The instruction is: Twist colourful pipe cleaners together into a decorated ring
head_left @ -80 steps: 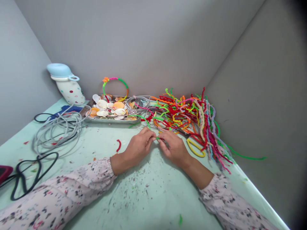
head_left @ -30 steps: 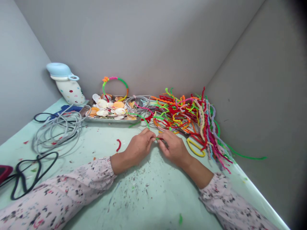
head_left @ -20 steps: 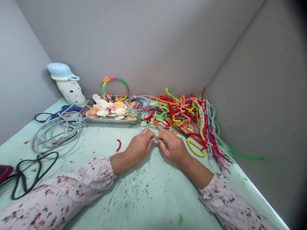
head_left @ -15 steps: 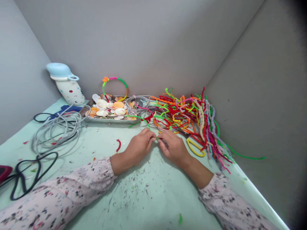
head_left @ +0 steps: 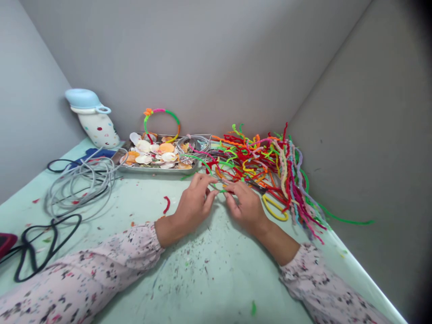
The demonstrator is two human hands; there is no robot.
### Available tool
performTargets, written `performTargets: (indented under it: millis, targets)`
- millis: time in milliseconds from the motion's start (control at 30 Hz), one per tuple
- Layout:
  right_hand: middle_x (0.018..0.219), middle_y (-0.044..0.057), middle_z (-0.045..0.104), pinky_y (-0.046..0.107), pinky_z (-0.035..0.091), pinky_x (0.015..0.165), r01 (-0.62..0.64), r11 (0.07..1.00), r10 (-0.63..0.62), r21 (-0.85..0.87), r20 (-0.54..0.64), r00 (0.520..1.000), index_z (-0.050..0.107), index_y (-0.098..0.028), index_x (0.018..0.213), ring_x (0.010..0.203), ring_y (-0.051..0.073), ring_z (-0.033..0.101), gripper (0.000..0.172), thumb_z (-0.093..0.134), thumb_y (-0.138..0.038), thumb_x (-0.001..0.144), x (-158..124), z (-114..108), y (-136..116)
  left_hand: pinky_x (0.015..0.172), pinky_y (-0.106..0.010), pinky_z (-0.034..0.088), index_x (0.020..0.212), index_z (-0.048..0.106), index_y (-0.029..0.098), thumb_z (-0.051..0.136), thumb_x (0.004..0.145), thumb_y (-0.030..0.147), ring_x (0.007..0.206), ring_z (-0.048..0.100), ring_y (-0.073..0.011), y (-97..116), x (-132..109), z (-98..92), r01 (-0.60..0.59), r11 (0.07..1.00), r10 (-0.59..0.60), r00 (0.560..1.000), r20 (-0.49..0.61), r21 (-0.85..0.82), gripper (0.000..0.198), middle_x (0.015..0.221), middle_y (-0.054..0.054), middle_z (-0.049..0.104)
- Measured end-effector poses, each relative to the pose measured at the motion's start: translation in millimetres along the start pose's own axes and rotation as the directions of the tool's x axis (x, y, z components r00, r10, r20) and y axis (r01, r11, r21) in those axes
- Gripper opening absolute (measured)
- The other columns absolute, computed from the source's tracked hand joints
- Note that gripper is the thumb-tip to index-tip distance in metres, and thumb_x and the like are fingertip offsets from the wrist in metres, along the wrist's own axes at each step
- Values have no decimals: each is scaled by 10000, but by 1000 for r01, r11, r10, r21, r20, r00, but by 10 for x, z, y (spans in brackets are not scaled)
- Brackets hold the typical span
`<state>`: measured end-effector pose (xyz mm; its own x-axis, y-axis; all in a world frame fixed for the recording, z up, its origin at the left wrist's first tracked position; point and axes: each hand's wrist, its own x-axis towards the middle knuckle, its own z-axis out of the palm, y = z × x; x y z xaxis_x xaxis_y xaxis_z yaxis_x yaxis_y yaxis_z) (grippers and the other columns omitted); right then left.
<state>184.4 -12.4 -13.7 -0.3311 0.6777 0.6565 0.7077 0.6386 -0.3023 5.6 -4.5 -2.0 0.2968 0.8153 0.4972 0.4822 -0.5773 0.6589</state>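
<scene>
A thin pipe cleaner ring with green (head_left: 203,160) and pink-red stretches runs from the tray's edge down to my fingertips. My right hand (head_left: 248,206) pinches its near end between thumb and forefinger, where a short green and dark red part shows. Close by on the other side, my left hand (head_left: 193,202) has its thumb and forefinger apart around the strand, fingertips near the green part. Exactly where the left fingertips touch it is too small to tell. Yellow-handled scissors (head_left: 275,209) lie beyond my right hand, partly under loose pipe cleaners.
A metal tray (head_left: 158,171) of shells (head_left: 168,156) holds a finished-looking colourful ring (head_left: 177,118). Many pipe cleaners (head_left: 253,157) are heaped at the back right. Grey wire coils (head_left: 81,189), a black cord (head_left: 30,245) and a bottle (head_left: 97,123) are left. A red scrap (head_left: 166,204) lies nearby.
My left thumb and forefinger have come apart from their pinch, the forefinger lifting. The green strand by the tray has shifted slightly upward and right. My right hand has hardly moved.
</scene>
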Motion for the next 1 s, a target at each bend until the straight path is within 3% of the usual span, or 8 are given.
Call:
performTargets:
  millis: [100, 167, 333, 533, 700, 1000]
  targets:
    - [939, 73, 643, 360, 492, 809, -74, 997, 75, 9, -80, 994, 561, -205, 958, 938, 212, 600, 118, 493, -181, 865, 4, 2, 5, 652, -233, 460, 1044, 514, 182, 521, 860, 178, 688, 529, -80, 20, 2, -16, -6, 1000, 2, 990, -142, -31, 183, 1061, -53, 467]
    - [938, 68, 645, 351, 490, 791, -94, 995, 96, 21, -117, 989, 563, -206, 959, 902, 204, 600, 122, 492, -179, 863, 11, -2, -1, 657, -236, 458, 1022, 522, 174, 521, 861, 181, 685, 522, -81, 12, 3, -17, -18, 999, 13, 986, -168, -32, 161, 1036, -52, 471]
    - [901, 59, 632, 338, 488, 764, -64, 998, 67, 25, -141, 988, 556, -208, 951, 872, 198, 597, 117, 493, -176, 857, 6, -9, -23, 690, -255, 447, 1035, 586, 183, 511, 873, 179, 707, 524, -100, 1, 6, -1, -14, 999, 15, 1000, 18, -29, 179, 998, -42, 527]
    - [894, 62, 625, 339, 490, 777, -4, 1000, 4, 5, -125, 992, 541, -204, 972, 872, 200, 594, 136, 508, -163, 847, -9, -1, -28, 752, -276, 429, 903, 660, 178, 511, 877, 195, 853, 527, -152, 58, 8, -10, -36, 995, 39, 999, 32, -98, 153, 890, -42, 541]
    - [912, 75, 620, 365, 494, 827, -1, 999, 4, 37, -80, 997, 531, -204, 979, 980, 216, 593, 133, 492, -164, 858, -16, 6, -29, 595, -226, 399, 873, 677, 173, 598, 826, 258, 685, 500, -109, -13, 12, 26, 81, 965, -75, 997, 34, -248, 126, 822, -17, 525]
    - [886, 69, 636, 385, 510, 849, 61, 998, -58, 28, -98, 993, 548, -207, 969, 1000, 219, 605, 139, 506, -153, 848, -3, 2, -45, 563, -227, 362, 677, 641, 150, 624, 772, 334, 602, 464, -103, -22, 52, 36, 283, 875, -250, 959, 136, -392, 208, 635, 16, 535]
